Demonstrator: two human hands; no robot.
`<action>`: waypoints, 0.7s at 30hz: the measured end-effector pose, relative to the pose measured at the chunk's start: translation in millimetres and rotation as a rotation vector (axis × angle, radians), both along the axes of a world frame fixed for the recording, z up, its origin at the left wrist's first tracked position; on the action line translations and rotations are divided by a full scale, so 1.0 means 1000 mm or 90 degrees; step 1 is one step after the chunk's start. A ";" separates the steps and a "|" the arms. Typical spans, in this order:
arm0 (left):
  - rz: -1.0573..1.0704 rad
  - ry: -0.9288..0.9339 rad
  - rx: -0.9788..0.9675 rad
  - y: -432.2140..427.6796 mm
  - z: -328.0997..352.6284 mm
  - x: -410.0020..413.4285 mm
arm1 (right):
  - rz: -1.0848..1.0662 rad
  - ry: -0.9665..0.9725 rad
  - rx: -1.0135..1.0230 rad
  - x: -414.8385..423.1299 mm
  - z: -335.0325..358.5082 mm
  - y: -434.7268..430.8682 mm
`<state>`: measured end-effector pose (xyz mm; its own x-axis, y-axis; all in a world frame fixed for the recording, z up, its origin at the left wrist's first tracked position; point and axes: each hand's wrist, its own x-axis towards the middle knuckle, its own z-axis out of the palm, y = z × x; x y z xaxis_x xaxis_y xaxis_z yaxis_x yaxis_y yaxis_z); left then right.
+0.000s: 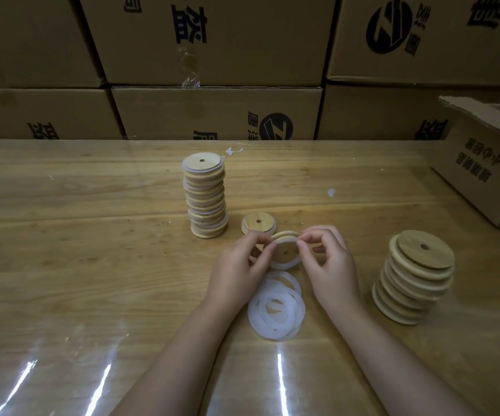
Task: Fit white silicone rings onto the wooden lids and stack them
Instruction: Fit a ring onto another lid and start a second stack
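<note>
My left fingers (pixel 262 250) and right fingers (pixel 305 249) pinch the wooden lid (pixel 287 236) at opposite edges, working the white silicone ring (pixel 283 265) on. Ring likely soft, stretchy, light; lid stiff. Spare rings (pixel 275 313) lie just below my fingers.

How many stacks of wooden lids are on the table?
2: a tall stack behind the left hand, a leaning stack right of the right hand. One loose lid lies between. None looks hidden.
</note>
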<state>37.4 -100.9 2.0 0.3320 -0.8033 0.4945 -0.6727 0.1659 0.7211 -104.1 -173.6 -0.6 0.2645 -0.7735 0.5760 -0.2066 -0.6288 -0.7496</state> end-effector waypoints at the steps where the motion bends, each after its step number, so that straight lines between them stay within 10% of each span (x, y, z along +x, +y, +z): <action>1: -0.001 0.005 0.001 0.000 0.000 0.000 | 0.003 -0.006 0.006 0.000 0.000 0.000; 21: 0.020 0.028 0.012 -0.002 -0.004 0.005 | 0.010 -0.027 0.055 0.002 0.000 0.000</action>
